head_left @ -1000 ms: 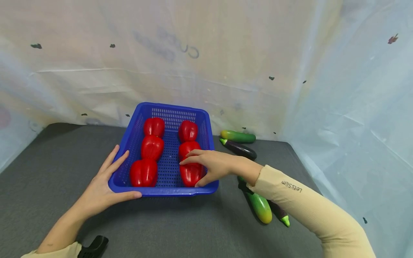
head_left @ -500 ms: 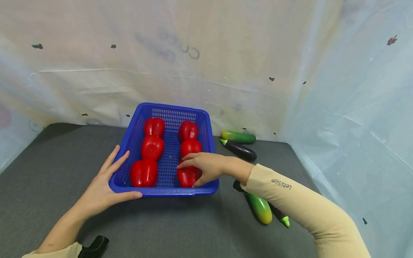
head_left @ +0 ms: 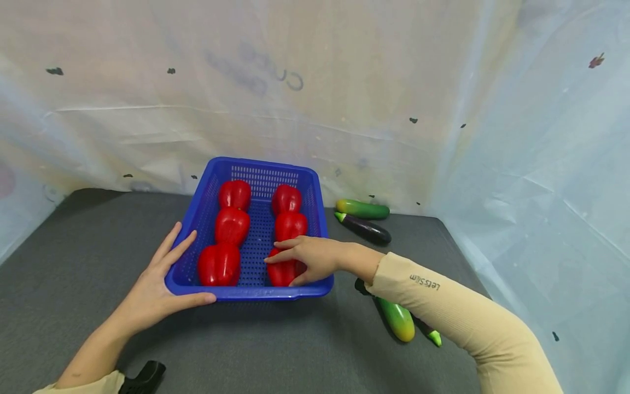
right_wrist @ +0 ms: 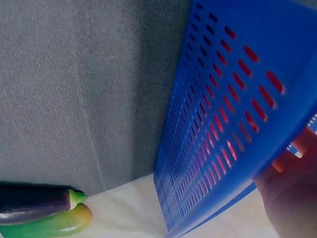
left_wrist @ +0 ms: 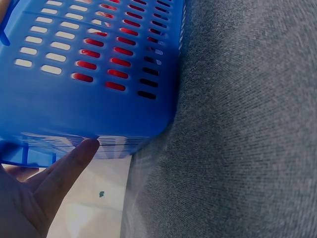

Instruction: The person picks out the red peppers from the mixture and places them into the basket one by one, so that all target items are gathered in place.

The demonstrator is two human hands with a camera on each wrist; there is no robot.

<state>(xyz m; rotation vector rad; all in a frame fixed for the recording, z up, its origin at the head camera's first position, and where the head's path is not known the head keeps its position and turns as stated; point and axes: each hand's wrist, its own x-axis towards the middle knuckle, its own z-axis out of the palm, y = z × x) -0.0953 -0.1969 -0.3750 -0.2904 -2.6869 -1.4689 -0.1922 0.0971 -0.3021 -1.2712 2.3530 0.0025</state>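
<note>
A blue plastic basket (head_left: 256, 293) with slotted walls holds several red bell peppers in two rows. My left hand (head_left: 152, 290) spreads around its near left corner, thumb along the front rim and straight fingers against the left side. In the left wrist view, a finger (left_wrist: 74, 163) lies on the outer wall. My right hand (head_left: 315, 257) reaches over the right rim and holds the nearest red bell pepper (head_left: 280, 272) of the right row between thumb and fingers. Behind it sits another bell pepper (head_left: 291, 225). The right wrist view shows that hand (right_wrist: 292, 193) partly behind the basket's rim.
To the basket's right, a green cucumber-like vegetable (head_left: 363, 209) and a dark eggplant (head_left: 365, 229) lie at the back. Nearer, a second green-yellow one (head_left: 397, 320) and another eggplant (head_left: 434, 336) lie partly under the right sleeve. A plastic sheet (head_left: 315, 98) hangs behind the grey table (head_left: 221, 350).
My right hand has shifted left and slightly toward me, and the near right bell pepper has moved left with it. My left hand and the basket have stayed put.
</note>
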